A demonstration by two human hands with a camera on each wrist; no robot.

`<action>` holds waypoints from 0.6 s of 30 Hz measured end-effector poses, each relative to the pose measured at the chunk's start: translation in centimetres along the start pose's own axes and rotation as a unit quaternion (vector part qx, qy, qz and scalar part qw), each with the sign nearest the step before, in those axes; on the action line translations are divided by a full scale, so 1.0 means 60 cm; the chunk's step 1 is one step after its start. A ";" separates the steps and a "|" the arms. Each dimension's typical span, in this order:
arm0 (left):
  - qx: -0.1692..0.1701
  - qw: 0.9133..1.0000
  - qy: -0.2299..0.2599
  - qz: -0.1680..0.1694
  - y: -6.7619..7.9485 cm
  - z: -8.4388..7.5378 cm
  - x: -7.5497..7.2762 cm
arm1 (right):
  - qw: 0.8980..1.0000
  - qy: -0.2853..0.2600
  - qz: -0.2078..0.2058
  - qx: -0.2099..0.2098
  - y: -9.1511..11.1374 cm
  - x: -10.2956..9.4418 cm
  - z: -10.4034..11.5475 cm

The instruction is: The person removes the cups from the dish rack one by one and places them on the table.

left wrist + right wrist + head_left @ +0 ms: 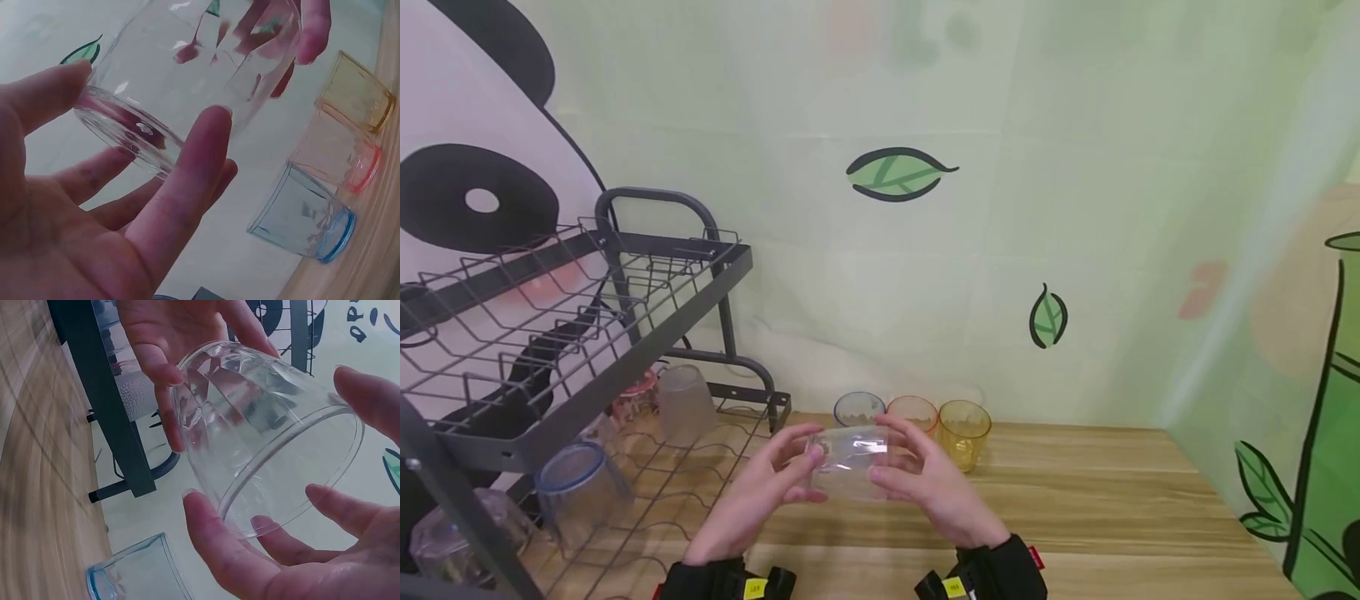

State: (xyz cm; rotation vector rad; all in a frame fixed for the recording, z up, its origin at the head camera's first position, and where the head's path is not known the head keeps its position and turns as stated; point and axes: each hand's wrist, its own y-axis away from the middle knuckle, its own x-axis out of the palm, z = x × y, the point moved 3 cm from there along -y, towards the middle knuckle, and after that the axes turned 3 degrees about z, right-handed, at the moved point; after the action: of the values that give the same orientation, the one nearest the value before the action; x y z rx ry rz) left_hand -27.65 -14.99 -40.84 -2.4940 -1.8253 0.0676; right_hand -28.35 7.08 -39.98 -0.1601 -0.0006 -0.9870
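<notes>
A clear glass (850, 462) lies sideways in the air between my two hands, above the wooden table. My left hand (775, 479) holds its base end, with fingers and thumb around the thick bottom (125, 128). Around the rim (294, 462) at the other end, my right hand (928, 479) grips with thumb and fingers. Just behind the hands stand three tinted glasses in a row: a blue-rimmed glass (859, 408), a red-rimmed glass (913, 412) and a yellow glass (965, 437).
At the left stands a dark two-tier wire rack (647, 333). Its lower tier holds several upturned glasses, among them a blue-rimmed one (583, 492) and a frosted one (685, 404). Behind the wooden table (1075, 508) hangs a printed green cloth (1000, 208).
</notes>
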 end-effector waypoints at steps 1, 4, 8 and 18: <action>0.000 1.000 -0.002 0.001 0.000 0.000 0.002 | 1.000 0.006 -0.002 -0.001 0.001 -0.001 0.002; 0.003 1.000 -0.018 0.007 0.000 -0.001 0.010 | 0.999 0.037 -0.013 -0.006 0.006 -0.006 0.010; 0.014 0.998 -0.063 0.029 0.002 -0.005 0.023 | 0.996 0.089 -0.026 -0.017 0.015 -0.018 0.022; 0.032 0.982 -0.154 0.100 0.002 -0.010 0.062 | 0.964 0.264 -0.023 -0.021 0.031 -0.048 0.038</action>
State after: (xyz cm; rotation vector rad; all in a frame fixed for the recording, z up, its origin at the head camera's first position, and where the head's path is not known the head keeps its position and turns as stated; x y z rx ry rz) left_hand -26.37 -11.49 -40.30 -2.7365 -1.6219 0.5397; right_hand -28.21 10.76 -38.21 0.0684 0.5085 -1.0521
